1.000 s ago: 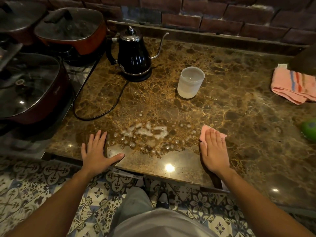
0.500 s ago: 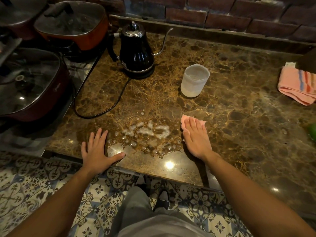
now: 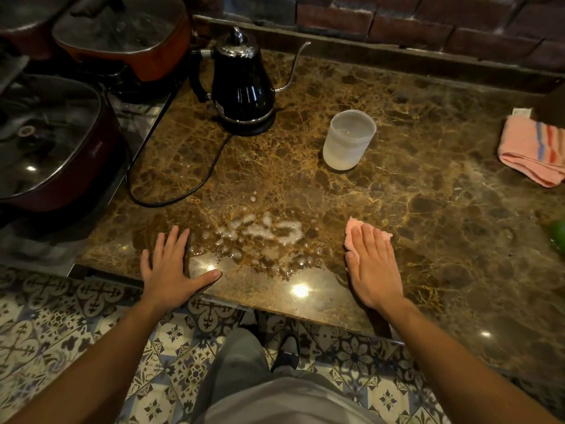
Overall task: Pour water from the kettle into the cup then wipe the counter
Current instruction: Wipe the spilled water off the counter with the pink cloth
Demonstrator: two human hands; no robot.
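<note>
Tiles point(image 3: 91, 338) patterned in blue, white and brown cover the floor nearest me, with grey trousers and a dark shoe point(image 3: 287, 351) showing below the edge of the counter point(image 3: 443, 228). I see both forearms reaching up onto that brown, veined marble surface, which is glossy enough to throw back several small lamp glints along its front edge.

My left hand point(image 3: 171, 267) lies flat on the stone near the front edge, fingers spread apart and thumb out to the side, holding nothing. My right hand point(image 3: 371, 267) lies flat too, fingers together, pressing down a small pink cloth point(image 3: 354, 229) whose far end sticks out beyond the fingertips. Between the two hands sits a foamy spill point(image 3: 263, 237), white bubbles over a wet patch that reaches toward the front edge; the cloth is just right of it, not touching the foam that I can see.

Farther back, the cup point(image 3: 348, 139), frosted and translucent, stands upright with water in it. Behind it and to the left stands the kettle point(image 3: 241, 81), black, on its base, thin spout toward the right, its cord point(image 3: 183, 191) looping forward across the stone. A folded pink striped towel point(image 3: 535, 151) lies at the right edge. Left of the counter, two lidded red pans point(image 3: 122, 35) sit on a stove. A brick wall point(image 3: 428, 22) closes the back.
</note>
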